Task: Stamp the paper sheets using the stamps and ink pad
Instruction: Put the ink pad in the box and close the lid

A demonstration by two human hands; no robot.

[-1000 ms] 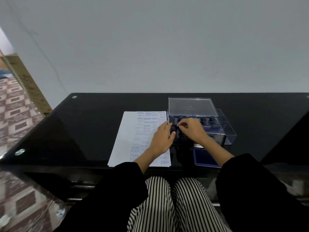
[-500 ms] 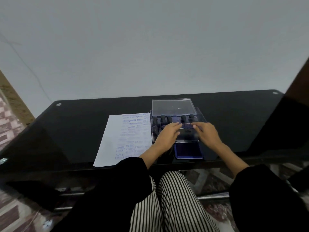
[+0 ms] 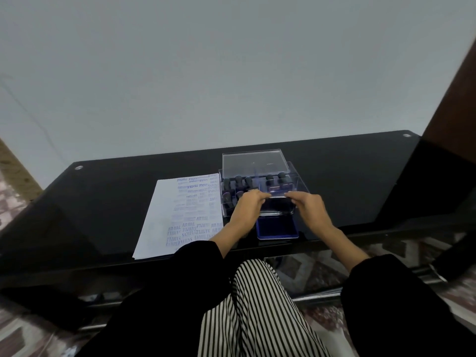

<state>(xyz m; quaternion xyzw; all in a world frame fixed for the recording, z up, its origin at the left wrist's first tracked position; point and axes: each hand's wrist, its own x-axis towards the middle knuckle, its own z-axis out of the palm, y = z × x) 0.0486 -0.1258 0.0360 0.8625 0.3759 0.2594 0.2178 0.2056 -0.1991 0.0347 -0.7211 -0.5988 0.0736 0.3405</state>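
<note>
Nearest the camera lie striped trousers [image 3: 253,318] and two black sleeves [image 3: 180,287]. Past them, at the front edge of the black glass desk [image 3: 103,202], the blue ink pad [image 3: 277,228] sits open and flat. To its left lies the paper sheet [image 3: 161,220], its right half covered with blue stamped words.

Just above the far edge of the ink pad, both hands hold a clear lid [image 3: 278,206] between them. The left grip [image 3: 247,208] has its fingers curled on the lid's left end, and the right grip [image 3: 310,208] pinches its right end.

Behind the hands stands a clear stamp box [image 3: 300,188], touching the right edge of the sheet. Dark-handled stamps [image 3: 248,182] stand upright in its compartments. A clear box cover [image 3: 253,163] rests at the box's far side. Beyond the desk rises a plain pale wall [image 3: 231,73].
</note>
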